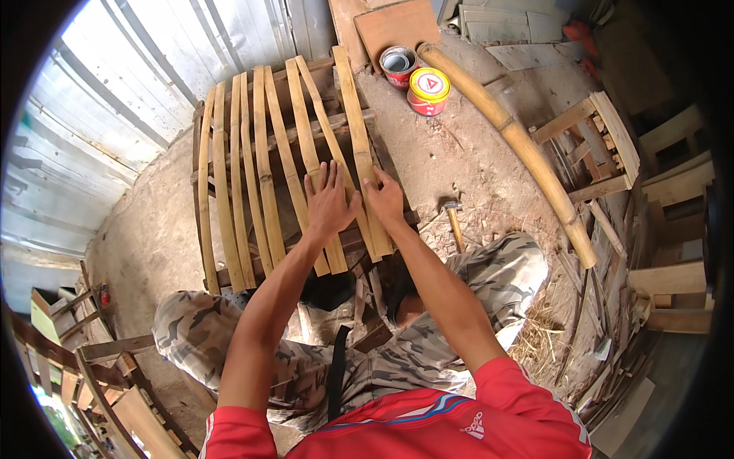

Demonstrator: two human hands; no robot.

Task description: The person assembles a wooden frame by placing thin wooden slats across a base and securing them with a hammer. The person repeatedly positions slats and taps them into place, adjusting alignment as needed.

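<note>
Several pale bamboo slats [264, 164] lie side by side, lengthwise, across a dark wooden frame [395, 170] on the ground before me. My left hand [330, 203] rests palm down on the slats near the right side, its fingers stretched out and apart. Beside it, my right hand [384, 200] is closed on the rightmost bamboo slat [354, 122], with the thumb over its face; the undersides of the fingers are hidden. One narrow slat [325, 118] next to it runs at a slant, its lower part passing by both hands.
A hammer [454, 225] lies right of the frame. Beyond stand an open can [398, 66] and a yellow-lidded red can [429, 91]. A long bamboo pole [508, 130] curves along the right. Corrugated metal sheets [145, 69] wall the left; wooden pieces [115, 382] sit lower left.
</note>
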